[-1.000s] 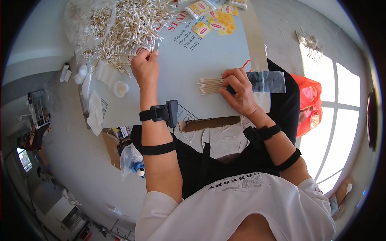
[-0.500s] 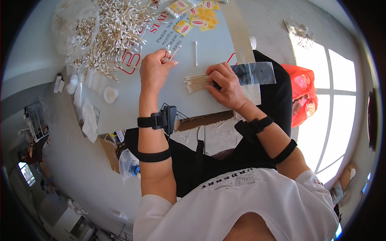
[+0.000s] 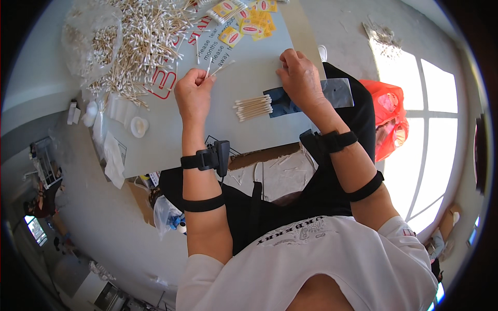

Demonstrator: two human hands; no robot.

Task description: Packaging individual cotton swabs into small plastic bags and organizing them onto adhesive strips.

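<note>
My left hand [image 3: 193,96] pinches a couple of cotton swabs [image 3: 223,67] between thumb and fingertips, their white tips spread apart over the table. To its right, my right hand [image 3: 301,75] is raised above the table with fingers curled together; what they hold, if anything, is hidden. Below that hand, a neat stack of cotton swabs [image 3: 253,108] lies flat, its right ends at the edge of a dark, shiny plastic bag [image 3: 340,93]. A single cotton swab [image 3: 197,50] lies apart, beyond my left hand.
A large heap of loose swabs [image 3: 148,39] fills the far left, beside clear plastic film [image 3: 91,49]. Yellow cards [image 3: 254,26] and a packed bundle of swabs [image 3: 225,9] sit at the far edge. A small white round dish [image 3: 139,127] stands left. A red bag [image 3: 384,119] is at right.
My right hand has left the swab stack and moved up and away. The lone swab near the table's middle no longer shows there; another now lies beyond my left hand.
</note>
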